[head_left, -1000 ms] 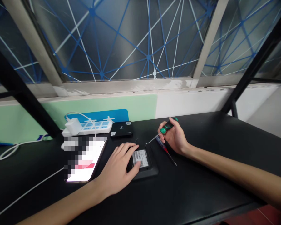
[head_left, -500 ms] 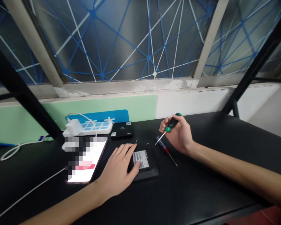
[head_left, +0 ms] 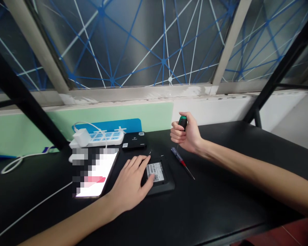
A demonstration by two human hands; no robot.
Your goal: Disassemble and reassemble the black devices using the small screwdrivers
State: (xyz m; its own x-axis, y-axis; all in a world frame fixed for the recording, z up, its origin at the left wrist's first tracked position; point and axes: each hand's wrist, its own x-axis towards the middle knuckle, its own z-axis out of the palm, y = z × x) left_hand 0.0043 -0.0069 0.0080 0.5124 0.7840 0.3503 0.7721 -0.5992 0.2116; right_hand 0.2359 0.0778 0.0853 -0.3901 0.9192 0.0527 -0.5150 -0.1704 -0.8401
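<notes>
Case: a black case [head_left: 159, 175] lies flat on the dark worktop [head_left: 215, 205], its white label [head_left: 157, 167] facing up.
Left hand: the left hand [head_left: 132, 184] reaches over the left part of the case, thumb at the label; its grip is spread, thumb well apart from the fingers.
Right hand: the right hand [head_left: 188, 132] is raised beyond the case and to its right, apart from it; its grip is wrapped around the green-and-black screwdriver [head_left: 182, 123], thumb on top.
Shaft: it points down below the fist — whether its end touches anything, I cannot tell.
Second screwdriver: a red-and-clear screwdriver [head_left: 180, 158] lies just right of the case.
Metal bits: two tiny metal bits [head_left: 162, 155] lie just beyond the case's far edge.
Black box: a flat black box [head_left: 135, 140] sits beyond the case, to its left.
Phone: a lit phone [head_left: 100, 174] lies left of the case — partly masked by blocks.
Power strip: a white power strip [head_left: 106, 139] stands far left beyond the case, with a charger [head_left: 82, 137] plugged in.
</notes>
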